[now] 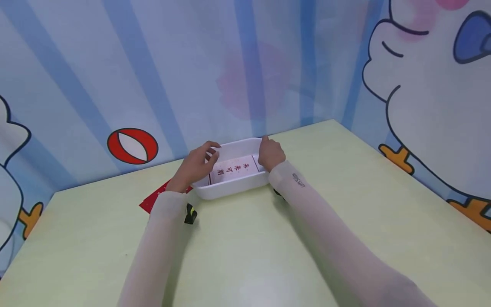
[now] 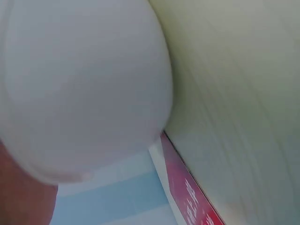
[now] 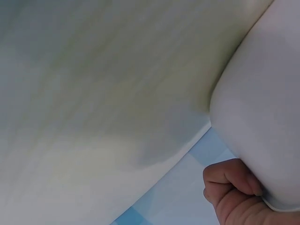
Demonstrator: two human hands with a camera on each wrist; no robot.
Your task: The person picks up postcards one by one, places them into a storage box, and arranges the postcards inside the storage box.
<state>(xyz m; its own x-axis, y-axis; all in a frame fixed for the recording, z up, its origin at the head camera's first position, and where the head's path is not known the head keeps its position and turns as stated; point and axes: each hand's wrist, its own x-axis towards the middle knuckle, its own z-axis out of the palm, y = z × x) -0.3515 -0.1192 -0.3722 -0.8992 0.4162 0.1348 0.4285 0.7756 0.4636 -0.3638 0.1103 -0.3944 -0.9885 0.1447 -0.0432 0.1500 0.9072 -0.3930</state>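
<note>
A white plastic tray (image 1: pixel 230 188) with rounded corners stands near the table's back edge. Inside it lies a pale pink card or packet (image 1: pixel 235 169) printed with red characters. My right hand (image 1: pixel 270 153) grips the tray's right end, its fingers curled at the rim; the right wrist view shows this hand (image 3: pixel 236 192) against the tray wall (image 3: pixel 262 103). Over the tray's left end is my left hand (image 1: pixel 195 167), thumb and fingers apart and loosely bent. In the left wrist view the tray wall (image 2: pixel 89 84) hides most of that hand (image 2: pixel 23 192).
Red cards or envelopes (image 1: pixel 155 198) lie on the pale yellow table (image 1: pixel 238 256), partly under my left wrist. A wall sheet with blue stripes and cartoon figures (image 1: pixel 184 64) rises right behind the tray. Another printed wall (image 1: pixel 433 119) borders the right side.
</note>
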